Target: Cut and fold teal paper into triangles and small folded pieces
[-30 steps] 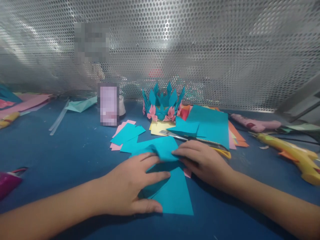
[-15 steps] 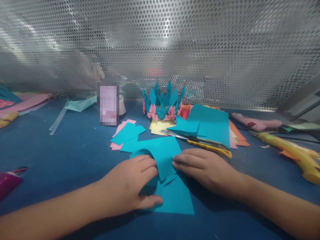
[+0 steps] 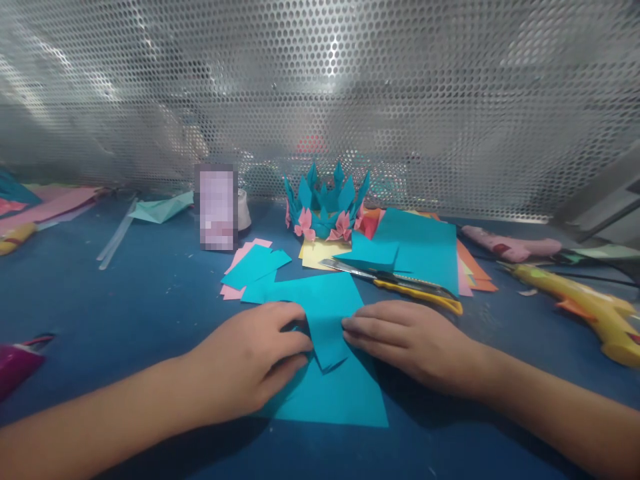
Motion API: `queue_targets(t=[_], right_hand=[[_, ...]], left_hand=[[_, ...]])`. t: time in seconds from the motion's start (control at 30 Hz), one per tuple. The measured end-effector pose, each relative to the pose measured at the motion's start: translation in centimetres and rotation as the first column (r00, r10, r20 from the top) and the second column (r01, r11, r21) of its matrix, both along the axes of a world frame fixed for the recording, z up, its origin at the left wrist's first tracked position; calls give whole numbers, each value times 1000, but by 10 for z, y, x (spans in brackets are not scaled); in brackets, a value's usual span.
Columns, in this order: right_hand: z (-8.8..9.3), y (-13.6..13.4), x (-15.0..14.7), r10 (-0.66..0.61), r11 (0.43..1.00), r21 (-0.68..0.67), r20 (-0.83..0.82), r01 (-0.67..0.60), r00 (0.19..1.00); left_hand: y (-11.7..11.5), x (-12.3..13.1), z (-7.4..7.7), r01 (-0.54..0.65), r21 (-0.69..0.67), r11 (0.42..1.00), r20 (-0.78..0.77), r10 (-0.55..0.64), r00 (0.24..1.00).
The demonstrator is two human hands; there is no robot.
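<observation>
A folded piece of blue paper (image 3: 327, 320) lies between my hands, on top of a larger blue sheet (image 3: 345, 403). At its left side, my left hand (image 3: 265, 353) has fingers and thumb drawn together on the folded edge. My right hand (image 3: 405, 340) grips the right edge with fingers pressed together, its thumb hidden beneath. A narrow fold of the paper points down toward me. Just beyond my right hand lie a yellow-handled cutter knife (image 3: 420, 293) and blue paper pieces. A blue paper crown (image 3: 325, 207) with pink bows stands farther back.
Blue and pink cut pieces (image 3: 255, 267) lie left of the work. Stacked coloured sheets (image 3: 425, 247) are at back right, near a yellow glue gun (image 3: 580, 307) and a pink one (image 3: 510, 245). A blurred phone-like panel (image 3: 217, 207) stands before the perforated metal wall (image 3: 320, 87).
The raised curve of the paper at my left hand is now pressed lower. My left thumb has moved up and in toward the fingers. My right hand stays nearly in place.
</observation>
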State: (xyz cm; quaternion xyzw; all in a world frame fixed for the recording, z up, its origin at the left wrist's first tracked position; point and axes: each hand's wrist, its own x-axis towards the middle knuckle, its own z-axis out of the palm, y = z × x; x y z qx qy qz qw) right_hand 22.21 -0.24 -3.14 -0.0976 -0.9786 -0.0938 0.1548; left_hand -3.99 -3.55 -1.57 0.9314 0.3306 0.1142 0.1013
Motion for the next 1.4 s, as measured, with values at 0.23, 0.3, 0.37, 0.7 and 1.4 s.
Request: queue_targets(t=[0.23,0.3,0.37,0.7,1.4], right_hand=[[-3,0,1,13,1000,-2,35,-13,999],[-3,1,1,16,1000,-20,37,-15,999],[-3,1,0,12,999,-34,36,-11,999],[0,1,-2,22,999,-45,-8,-23,1000],[-1,-4,-1,47,982,-187,37,-39,998]], left_hand=[[-2,3,-15,-40,249,968,4,40,999],[-1,4,-15,-23,272,962,20,19,1000],[-1,5,-14,13,306,952,31,-24,999],[1,4,-13,69,393,917,7,-78,997],[6,-6,-28,209,253,945,50,-228,972]])
